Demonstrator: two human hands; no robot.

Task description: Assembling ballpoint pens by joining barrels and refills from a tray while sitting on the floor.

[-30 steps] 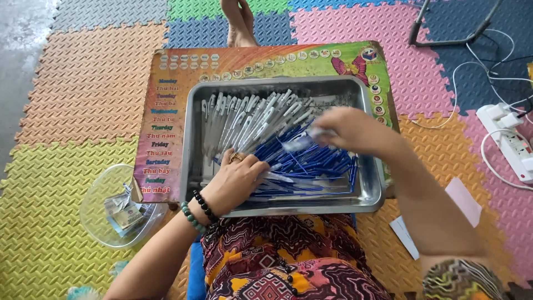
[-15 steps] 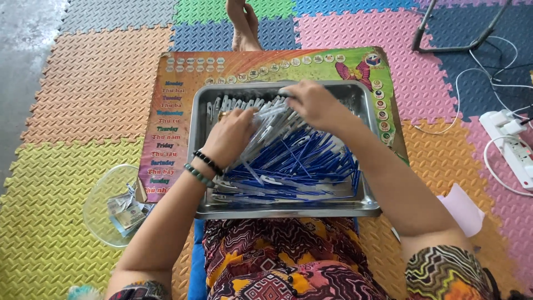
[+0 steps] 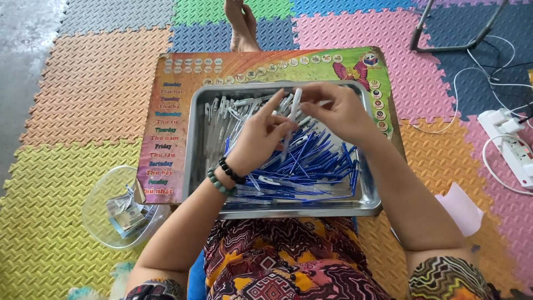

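Note:
A metal tray [image 3: 366, 206] on a colourful printed board [image 3: 166, 111] holds several white pen barrels [image 3: 227, 111] at its far left and a heap of blue pen refills [image 3: 316, 166] nearer me. My left hand [image 3: 261, 136], with bead bracelets on the wrist, pinches a blue refill above the heap. My right hand [image 3: 338, 111] holds a white pen barrel [image 3: 296, 103] upright, close against the left hand's fingertips. Both hands hover over the middle of the tray.
A clear plastic bowl [image 3: 102, 214] with folded banknotes sits at the left on the foam floor mats. A white power strip [image 3: 513, 147] with cables lies at the right, a pink paper slip [image 3: 461, 208] beside my right arm. Someone's bare feet [image 3: 241, 22] rest beyond the board.
Both hands rose out of the heap and came together over the tray's middle. The right hand now has a white barrel, the left a blue refill.

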